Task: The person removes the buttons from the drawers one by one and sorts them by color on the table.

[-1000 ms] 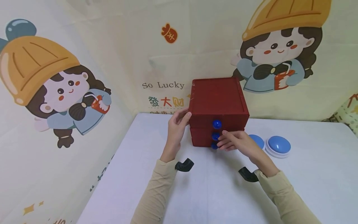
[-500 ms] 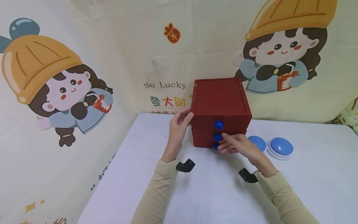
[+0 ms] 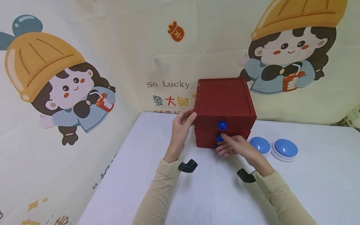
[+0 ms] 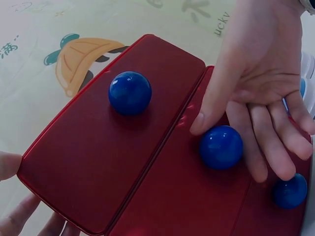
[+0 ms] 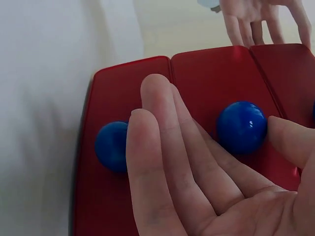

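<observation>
On the white tabletop [image 3: 213, 200] we note the red box [image 3: 225, 97], its middle blue knob [image 4: 221, 147] between the thumb and extended, uncurled fingers of the right hand [image 3: 239, 147], the nearer one, while the left hand [image 3: 181, 128] touches the box's left side, fingers relaxed

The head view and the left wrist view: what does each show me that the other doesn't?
Only the head view: the flat top of the boxy red cabinet and the red printed pouch on the cream backdrop.
Only the left wrist view: the right hand's palm side and the lowest round blue knob uncovered.
Both: the cabinet's front, top knob, middle knob, left hand.
</observation>
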Demonstrator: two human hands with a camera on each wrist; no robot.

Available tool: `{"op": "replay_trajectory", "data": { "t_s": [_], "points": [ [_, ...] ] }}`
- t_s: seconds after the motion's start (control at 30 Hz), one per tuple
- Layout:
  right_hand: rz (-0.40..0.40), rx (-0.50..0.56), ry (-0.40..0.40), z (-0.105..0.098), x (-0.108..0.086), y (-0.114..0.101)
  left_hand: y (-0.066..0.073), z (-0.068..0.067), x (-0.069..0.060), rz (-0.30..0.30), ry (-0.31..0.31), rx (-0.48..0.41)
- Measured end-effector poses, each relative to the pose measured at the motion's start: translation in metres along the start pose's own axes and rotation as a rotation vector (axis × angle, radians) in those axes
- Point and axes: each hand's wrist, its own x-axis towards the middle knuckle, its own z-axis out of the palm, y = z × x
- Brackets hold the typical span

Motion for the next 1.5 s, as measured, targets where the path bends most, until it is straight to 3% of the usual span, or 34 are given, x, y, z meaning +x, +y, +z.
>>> {"op": "replay_trajectory", "data": {
  "t_s": [0.83, 1.1, 1.5],
  "points": [
    [-0.003, 0.021, -0.067, 0.001, 0.005, 0.0, -0.002, -0.001, 0.0, -0.002, 0.015, 0.006],
    [0.013, -0.004, -0.06, -0.001, -0.001, -0.001, -0.002, 0.001, 0.0, -0.01, -0.007, -0.012],
    [0.012, -0.024, -0.07, 0.005, -0.008, -0.002, -0.002, 0.001, 0.001, -0.011, 0.014, 0.008]
  ]
}}
